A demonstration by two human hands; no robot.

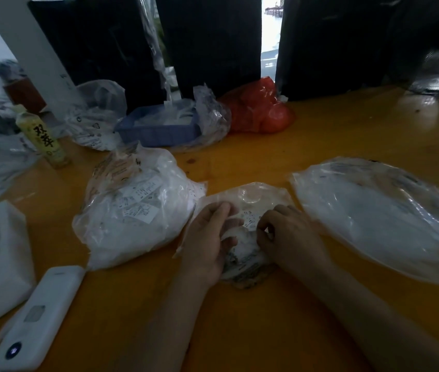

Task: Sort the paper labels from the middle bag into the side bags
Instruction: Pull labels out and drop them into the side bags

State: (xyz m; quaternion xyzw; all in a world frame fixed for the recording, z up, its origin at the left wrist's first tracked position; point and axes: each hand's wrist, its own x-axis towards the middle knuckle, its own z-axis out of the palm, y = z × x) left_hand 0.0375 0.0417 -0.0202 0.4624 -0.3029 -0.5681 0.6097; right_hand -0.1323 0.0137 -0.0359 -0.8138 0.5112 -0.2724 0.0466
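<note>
Hands meet at the small middle bag (250,200) on the yellow table (347,124). The left hand (207,242) curls its fingers round a bunch of paper labels (242,253) at the bag's mouth. The right hand (288,234) pinches the labels just beside it. A full side bag (132,208) sits left of the hands, and a flatter side bag (379,216) sits right of them
</note>
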